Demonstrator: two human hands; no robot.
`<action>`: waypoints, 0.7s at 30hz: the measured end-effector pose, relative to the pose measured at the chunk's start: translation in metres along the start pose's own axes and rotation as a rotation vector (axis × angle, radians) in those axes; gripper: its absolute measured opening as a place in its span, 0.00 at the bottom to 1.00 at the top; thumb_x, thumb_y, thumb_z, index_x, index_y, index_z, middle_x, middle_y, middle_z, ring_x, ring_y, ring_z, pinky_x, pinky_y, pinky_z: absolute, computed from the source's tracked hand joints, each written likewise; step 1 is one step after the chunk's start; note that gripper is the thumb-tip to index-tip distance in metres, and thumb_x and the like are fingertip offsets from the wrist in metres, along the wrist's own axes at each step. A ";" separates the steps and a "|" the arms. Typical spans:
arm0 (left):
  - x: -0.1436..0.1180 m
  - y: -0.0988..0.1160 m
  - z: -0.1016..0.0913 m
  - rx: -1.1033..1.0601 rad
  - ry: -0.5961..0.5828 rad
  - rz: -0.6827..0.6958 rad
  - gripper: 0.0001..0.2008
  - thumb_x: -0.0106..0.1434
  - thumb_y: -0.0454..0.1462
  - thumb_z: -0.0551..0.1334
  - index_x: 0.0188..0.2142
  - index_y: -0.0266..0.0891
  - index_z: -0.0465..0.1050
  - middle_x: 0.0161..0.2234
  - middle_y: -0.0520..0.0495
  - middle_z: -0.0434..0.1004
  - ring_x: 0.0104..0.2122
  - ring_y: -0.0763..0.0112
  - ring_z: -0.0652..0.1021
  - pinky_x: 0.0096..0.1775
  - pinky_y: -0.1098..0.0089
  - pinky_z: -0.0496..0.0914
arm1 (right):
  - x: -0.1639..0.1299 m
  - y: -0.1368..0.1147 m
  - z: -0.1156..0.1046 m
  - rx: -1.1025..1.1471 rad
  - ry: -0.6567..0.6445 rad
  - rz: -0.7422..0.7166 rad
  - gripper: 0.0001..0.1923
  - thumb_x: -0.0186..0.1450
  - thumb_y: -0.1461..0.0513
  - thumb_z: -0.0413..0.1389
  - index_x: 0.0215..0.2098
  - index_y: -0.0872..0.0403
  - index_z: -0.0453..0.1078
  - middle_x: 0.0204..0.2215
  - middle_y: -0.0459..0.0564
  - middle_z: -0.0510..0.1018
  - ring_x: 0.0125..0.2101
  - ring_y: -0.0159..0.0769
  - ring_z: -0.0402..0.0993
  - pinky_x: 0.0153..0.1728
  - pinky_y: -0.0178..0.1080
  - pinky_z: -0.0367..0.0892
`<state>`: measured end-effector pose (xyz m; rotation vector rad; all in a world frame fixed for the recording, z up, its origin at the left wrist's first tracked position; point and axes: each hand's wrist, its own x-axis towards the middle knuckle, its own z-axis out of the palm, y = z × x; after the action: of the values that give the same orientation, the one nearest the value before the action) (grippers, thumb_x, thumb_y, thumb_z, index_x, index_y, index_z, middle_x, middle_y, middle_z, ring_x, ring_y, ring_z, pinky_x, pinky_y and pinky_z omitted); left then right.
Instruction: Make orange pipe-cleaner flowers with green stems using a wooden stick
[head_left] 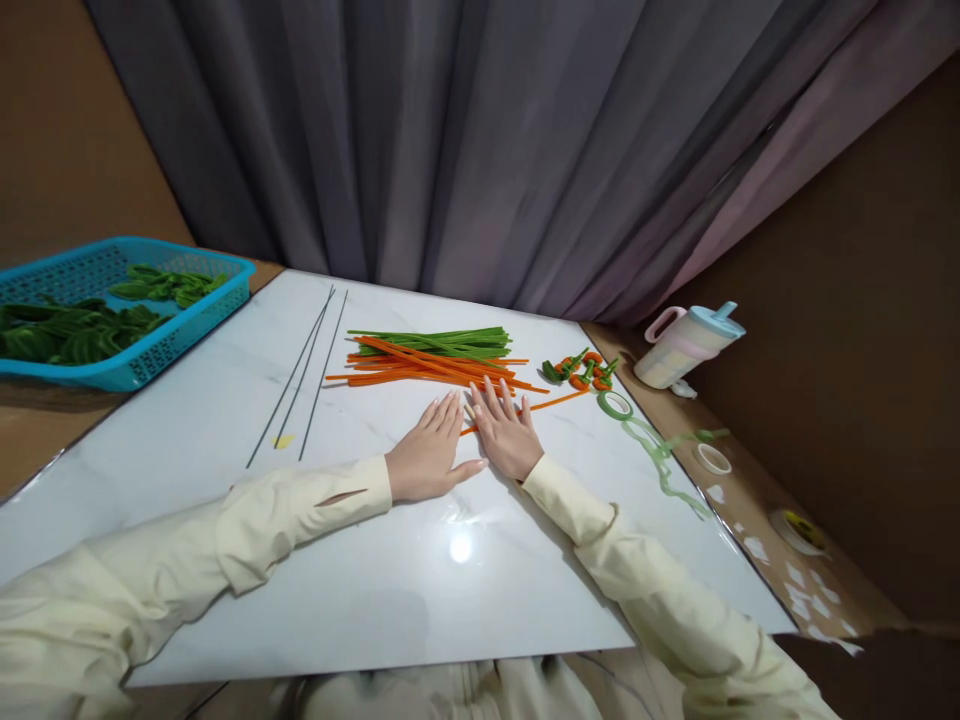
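Both of my hands lie flat on the white marbled tabletop (450,590), fingers stretched out. Under the fingers of my right hand (508,435) runs a single orange pipe cleaner (559,400). Its left end shows in the gap beside my left hand (429,450); whether the left fingertips touch it I cannot tell. Just beyond my fingertips is a pile of orange pipe cleaners (405,365), with green pipe cleaners (450,342) behind them. To the right sit several small orange and green twisted pieces (581,370).
Thin dark wires (300,375) and a yellow scrap (283,441) lie at left. A blue basket (180,335) holds green leafy pieces. On the right are a green tape roll (615,404), loose green tape (664,470), a white ring (712,459) and a tumbler (686,348).
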<state>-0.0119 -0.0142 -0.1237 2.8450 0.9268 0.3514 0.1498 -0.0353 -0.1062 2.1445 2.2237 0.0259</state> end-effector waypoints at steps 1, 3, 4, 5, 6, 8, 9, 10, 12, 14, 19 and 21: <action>0.000 0.000 -0.001 0.005 -0.008 0.000 0.43 0.65 0.57 0.40 0.61 0.17 0.45 0.64 0.24 0.40 0.64 0.50 0.43 0.62 0.55 0.42 | 0.000 0.000 0.000 -0.007 0.012 0.009 0.26 0.71 0.56 0.29 0.67 0.48 0.35 0.66 0.42 0.34 0.65 0.39 0.28 0.62 0.55 0.36; 0.000 0.001 -0.002 0.011 -0.021 -0.003 0.43 0.65 0.57 0.40 0.61 0.16 0.45 0.63 0.24 0.40 0.64 0.49 0.43 0.62 0.55 0.42 | -0.001 -0.001 0.001 -0.019 0.030 0.020 0.26 0.71 0.57 0.30 0.67 0.49 0.37 0.66 0.44 0.36 0.65 0.40 0.29 0.62 0.55 0.36; 0.000 0.001 -0.003 0.012 -0.027 -0.005 0.43 0.64 0.57 0.41 0.61 0.15 0.45 0.63 0.24 0.40 0.64 0.49 0.42 0.62 0.55 0.42 | -0.002 -0.001 0.001 -0.024 0.044 0.022 0.26 0.71 0.57 0.30 0.67 0.49 0.38 0.66 0.44 0.36 0.65 0.40 0.30 0.62 0.55 0.36; 0.000 0.002 -0.004 0.013 -0.033 -0.006 0.44 0.64 0.57 0.41 0.61 0.15 0.45 0.63 0.23 0.39 0.64 0.49 0.42 0.62 0.55 0.41 | -0.003 -0.002 0.001 -0.028 0.065 0.016 0.26 0.71 0.57 0.31 0.67 0.50 0.39 0.66 0.45 0.37 0.65 0.41 0.30 0.62 0.55 0.35; 0.000 0.002 -0.005 0.013 -0.039 -0.007 0.44 0.64 0.57 0.42 0.61 0.15 0.45 0.64 0.23 0.39 0.64 0.48 0.41 0.62 0.55 0.41 | -0.004 -0.003 0.001 -0.033 0.096 0.005 0.26 0.71 0.57 0.30 0.67 0.50 0.39 0.66 0.45 0.37 0.66 0.41 0.30 0.62 0.55 0.34; 0.000 0.003 -0.006 0.012 -0.048 -0.005 0.44 0.63 0.57 0.44 0.61 0.15 0.45 0.64 0.23 0.38 0.64 0.48 0.41 0.62 0.54 0.40 | -0.005 -0.008 0.001 -0.044 0.169 -0.025 0.27 0.71 0.56 0.30 0.67 0.52 0.40 0.66 0.45 0.37 0.66 0.40 0.29 0.62 0.54 0.32; 0.000 0.003 -0.007 0.011 -0.051 -0.002 0.44 0.63 0.56 0.45 0.61 0.15 0.45 0.63 0.23 0.38 0.64 0.48 0.40 0.62 0.54 0.41 | -0.006 -0.010 0.001 -0.045 0.192 -0.034 0.27 0.71 0.56 0.30 0.67 0.54 0.39 0.66 0.46 0.37 0.66 0.40 0.29 0.62 0.53 0.32; 0.000 0.004 -0.009 0.010 -0.053 0.000 0.43 0.63 0.55 0.47 0.61 0.16 0.45 0.64 0.23 0.38 0.64 0.47 0.40 0.62 0.54 0.41 | -0.007 -0.014 0.001 -0.041 0.199 -0.038 0.28 0.71 0.56 0.30 0.67 0.55 0.39 0.66 0.46 0.37 0.66 0.40 0.29 0.62 0.52 0.32; 0.000 0.004 -0.010 0.007 -0.057 0.004 0.42 0.61 0.53 0.51 0.62 0.18 0.44 0.64 0.23 0.38 0.64 0.47 0.40 0.62 0.54 0.42 | -0.008 -0.019 0.000 -0.014 0.174 -0.042 0.28 0.71 0.56 0.29 0.67 0.58 0.38 0.66 0.47 0.36 0.66 0.40 0.29 0.62 0.52 0.34; 0.000 0.005 -0.012 0.005 -0.059 0.006 0.41 0.60 0.50 0.53 0.62 0.20 0.43 0.64 0.24 0.37 0.64 0.48 0.40 0.61 0.54 0.42 | -0.009 -0.023 -0.001 0.018 0.141 -0.069 0.28 0.71 0.56 0.28 0.67 0.58 0.36 0.66 0.48 0.36 0.66 0.41 0.29 0.62 0.52 0.35; 0.000 0.005 -0.012 -0.007 -0.064 -0.001 0.42 0.61 0.54 0.50 0.61 0.18 0.45 0.64 0.23 0.36 0.64 0.48 0.39 0.62 0.54 0.41 | -0.007 -0.019 -0.001 0.005 0.119 -0.028 0.28 0.71 0.56 0.31 0.67 0.58 0.37 0.66 0.49 0.36 0.65 0.44 0.28 0.61 0.55 0.34; 0.000 0.005 -0.012 -0.006 -0.069 0.003 0.44 0.62 0.55 0.48 0.61 0.16 0.45 0.63 0.22 0.36 0.64 0.48 0.39 0.62 0.54 0.41 | -0.006 -0.016 0.000 -0.013 0.136 -0.003 0.28 0.71 0.55 0.32 0.67 0.58 0.39 0.66 0.49 0.36 0.65 0.45 0.29 0.61 0.55 0.33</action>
<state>-0.0122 -0.0175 -0.1115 2.8337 0.9064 0.2542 0.1341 -0.0422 -0.1065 2.1943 2.2908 0.1909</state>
